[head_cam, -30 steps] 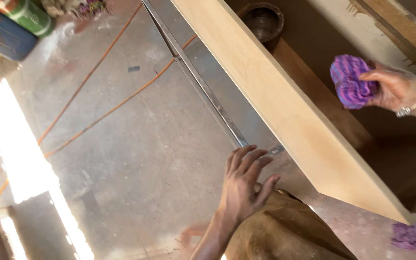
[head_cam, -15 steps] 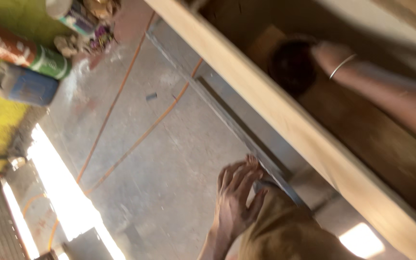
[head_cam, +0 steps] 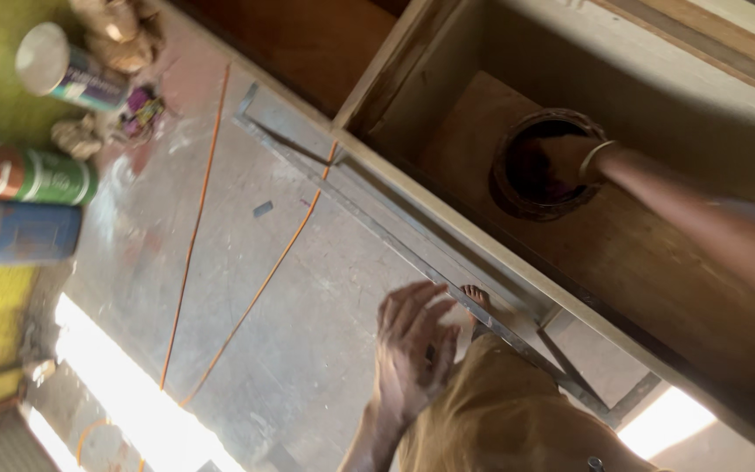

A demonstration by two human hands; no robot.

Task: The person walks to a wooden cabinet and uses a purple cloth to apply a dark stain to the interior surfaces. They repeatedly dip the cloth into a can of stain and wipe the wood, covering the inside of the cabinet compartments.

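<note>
The left hand [head_cam: 412,350] lies open, fingers spread, resting on the knee of the person's ochre-brown trousers [head_cam: 500,419], above the grey concrete floor [head_cam: 308,288]. The right hand [head_cam: 561,157] reaches down into a round dark pot [head_cam: 517,197] that stands on the brown bottom board inside a pale wooden cabinet frame [head_cam: 447,205]; the fingers are sunk in the pot's mouth, so whether they are open or closed on anything cannot be told. A thin bangle [head_cam: 593,157] rings that wrist at the pot's rim. A grey metal strip [head_cam: 395,236] runs along the floor just beside the frame's near edge, and bare toes [head_cam: 475,297] touch it. Two orange lines [head_cam: 198,218] cross the floor. At the floor's far-left edge lie two cans [head_cam: 63,74] on their sides and a blue container [head_cam: 19,232].
</note>
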